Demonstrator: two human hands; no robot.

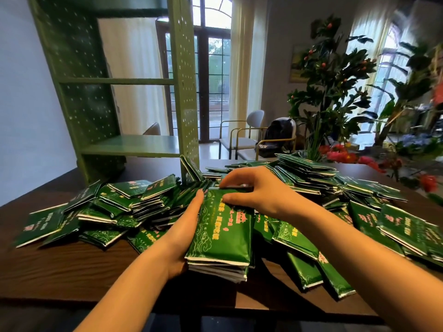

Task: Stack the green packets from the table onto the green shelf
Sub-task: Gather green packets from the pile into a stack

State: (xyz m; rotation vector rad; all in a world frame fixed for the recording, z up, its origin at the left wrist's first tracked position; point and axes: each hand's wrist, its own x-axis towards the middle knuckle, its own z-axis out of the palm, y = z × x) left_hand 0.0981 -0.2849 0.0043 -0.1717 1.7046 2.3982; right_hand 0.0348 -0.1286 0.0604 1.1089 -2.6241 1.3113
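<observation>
A neat stack of green packets with pink lettering sits at the middle of the dark wooden table. My left hand lies flat against the stack's left side, fingers straight. My right hand curls over the stack's far end, thumb and fingers gripping the top packets. Loose green packets are heaped across the table on both sides. The green perforated metal shelf stands at the table's back left, and its visible boards hold nothing.
More packets pile up at the back right. One packet leans against the shelf's front post. Beyond the table stand chairs, a dark bag, potted plants and red flowers.
</observation>
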